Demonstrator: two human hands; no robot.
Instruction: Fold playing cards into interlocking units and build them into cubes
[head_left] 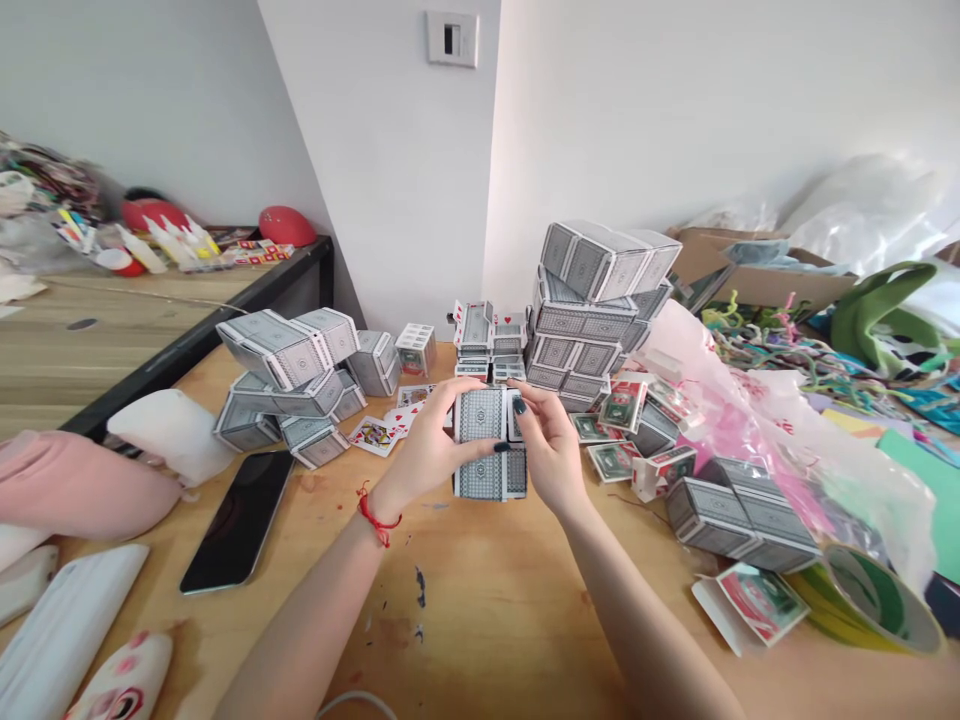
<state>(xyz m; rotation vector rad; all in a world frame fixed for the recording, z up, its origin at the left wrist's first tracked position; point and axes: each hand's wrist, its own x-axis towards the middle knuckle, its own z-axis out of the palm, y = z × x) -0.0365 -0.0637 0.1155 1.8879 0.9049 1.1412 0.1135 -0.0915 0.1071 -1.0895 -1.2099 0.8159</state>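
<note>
Both hands meet at the table's middle around a small block made of grey-backed playing cards (480, 415). My left hand (427, 445), with a red string at the wrist, grips its left side, fingers curled over the top. My right hand (546, 445), nails dark, pinches the block's right edge. A second card cube (489, 478) stands on the wooden table (487, 600) right under the held one. Loose face-up cards (382, 430) lie just left of my left hand.
Stacks of card blocks rise at the left (289, 385) and at the back right (592, 310). A black phone (238, 520) lies at the left. Card boxes (622, 410), pink plastic (712, 400) and a tape roll (877, 600) crowd the right side.
</note>
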